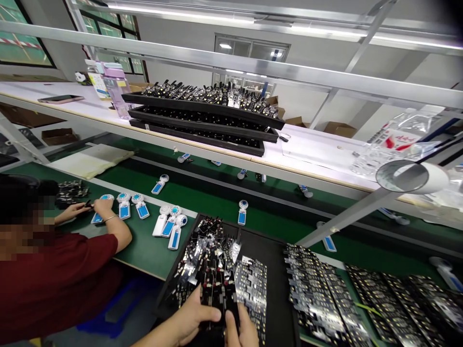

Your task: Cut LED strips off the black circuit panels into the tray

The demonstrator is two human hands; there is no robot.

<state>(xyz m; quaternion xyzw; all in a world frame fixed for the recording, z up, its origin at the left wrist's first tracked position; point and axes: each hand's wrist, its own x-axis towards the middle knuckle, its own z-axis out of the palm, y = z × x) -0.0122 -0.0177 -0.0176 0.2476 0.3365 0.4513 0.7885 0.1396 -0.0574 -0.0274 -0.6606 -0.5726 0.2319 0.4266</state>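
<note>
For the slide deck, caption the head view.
Two bare hands hold dark circuit boards above a black tray of parts, beside a co-worker in red.

Plain pale grey wall (181, 43); dark-framed windows with greenish panes (23, 43), left; silver-framed interior window (249, 48), centre. Long white tube lights (181, 13) overhead, lit. Silver metal frame bars (217, 60) crossing above a white-topped shelf (314, 149). Green-surfaced table (144, 241) below; blue plastic stool (108, 313) under it.

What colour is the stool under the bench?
The stool is blue, seen in the head view.
</note>
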